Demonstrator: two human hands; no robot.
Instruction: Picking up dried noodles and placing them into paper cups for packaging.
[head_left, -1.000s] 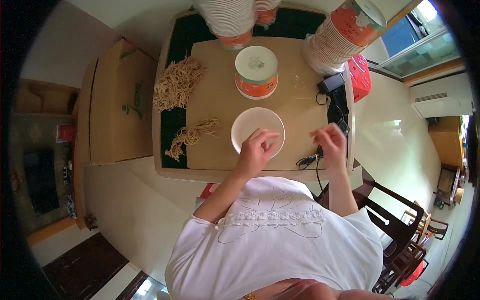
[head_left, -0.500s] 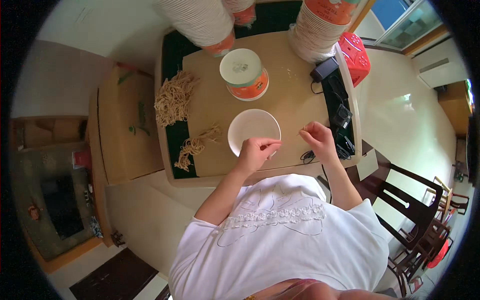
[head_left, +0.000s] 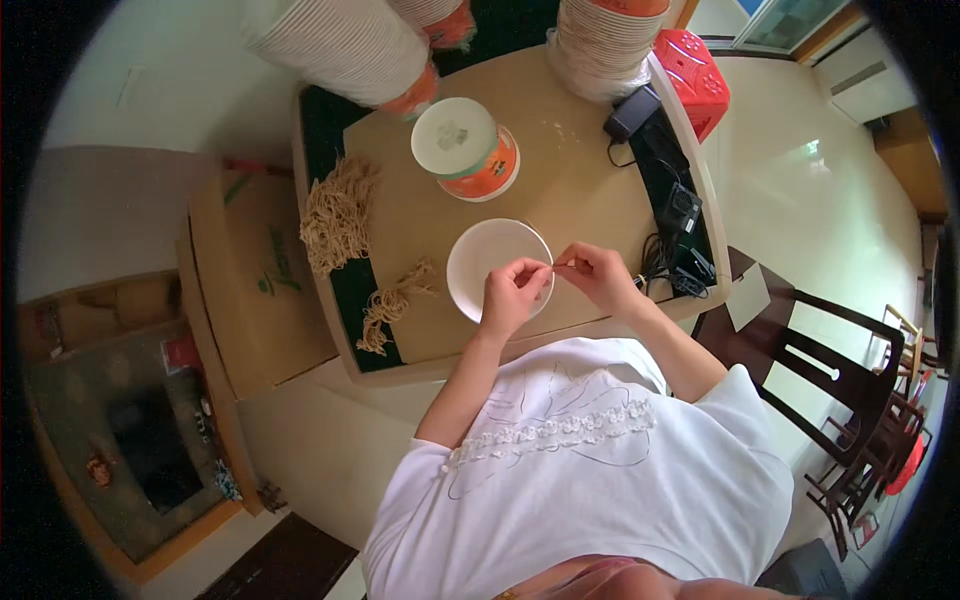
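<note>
Brought in since the earlier frame: the right hand (head_left: pixel 600 278), from well apart to meeting the left hand (head_left: pixel 512 295), tip to tip or nearly. Swung round too: the whole view, and so the lie of the table (head_left: pixel 400 374) in it. Nearest, a white shirt (head_left: pixel 590 470), with forearms angled inward, seemingly for a steady, centred pose. Both hands narrow, thumbs set against forefingers in a fine pinch, as if to control something slight. Cannot tell of any strand between the tips: too small. Just beneath, at its right rim, a white bowl (head_left: pixel 478 262), mouth up on a brown board (head_left: pixel 590 180), partly hidden by the left hand; close in, likely for easy reach. To the left, a small bundle (head_left: pixel 393 305) of tan strands; farther up, a bigger heap (head_left: pixel 340 213), perhaps parted so to limit tangling. To the right, black cables (head_left: pixel 657 262) and an adapter (head_left: pixel 632 112) near the edge, presumably out of the way. Beyond the bowl, an orange tub (head_left: pixel 480 175), base up, probably for a firm stand. Farthest, left stack (head_left: pixel 345 55) and right stack (head_left: pixel 605 45), in clear wrap, likely for keeping together.
</note>
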